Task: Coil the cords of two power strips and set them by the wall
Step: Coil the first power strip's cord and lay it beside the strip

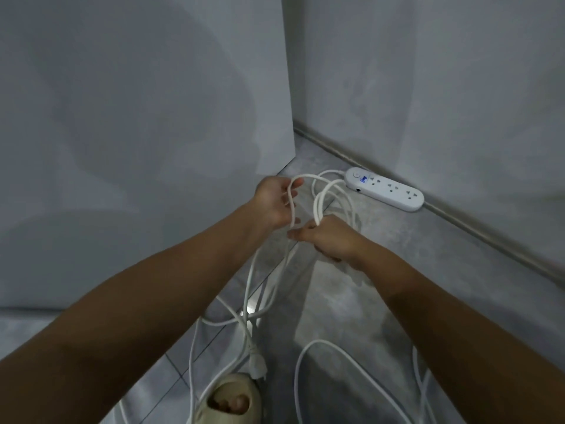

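Right hand [328, 237] is gripping a bundle of white cord [318, 206] loops, fingers [298, 235] curled round them, while the left hand [275, 203] is feeding in another strand, its fingers loosely hooked round it. Just beyond the fingers, the power strip [385, 189] is lying against the wall [458, 117]. Below them, slack is trailing to the plug [256, 367]. The cord is looking light, limp and springy, likely to unwind unless pinched where the loops are crossing. More cable [316, 342], perhaps the second strip's, is lying on the floor [382, 270].
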